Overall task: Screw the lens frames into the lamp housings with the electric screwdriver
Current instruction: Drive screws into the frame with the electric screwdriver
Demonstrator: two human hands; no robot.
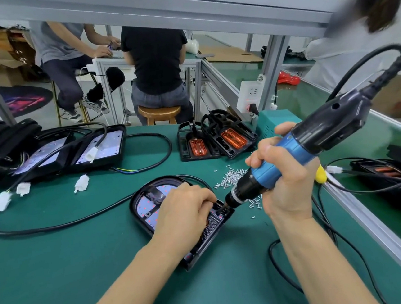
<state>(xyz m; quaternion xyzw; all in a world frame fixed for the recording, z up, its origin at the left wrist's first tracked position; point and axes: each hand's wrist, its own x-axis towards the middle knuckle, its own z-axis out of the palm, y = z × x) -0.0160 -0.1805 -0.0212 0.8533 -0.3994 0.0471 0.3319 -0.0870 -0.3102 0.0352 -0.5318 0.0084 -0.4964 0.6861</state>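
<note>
Black plastic marks the lamp housing (192,229) lying flat on the green counter (58,266), near its front edge, with the lens frame (150,201) seated in it. The left hand (183,213) rests on top of the housing, fingers (205,197) curled down at the corner where the bit lands, seemingly steadying a screw, though the screw itself is hidden. The right hand (284,180) is wrapped firmly round the blue grip of the electric screwdriver (293,152), which tilts down to the left, its tip touching the housing's right corner just beside the left fingertips.

By the look of it, the step in hand is driving a screw at this corner. Next comes keeping the bit square on the screw head and pressing straight down while the left hand holds the housing steady; then another screw must be taken from the loose pile of screws (234,176) just beyond the tool.
</note>
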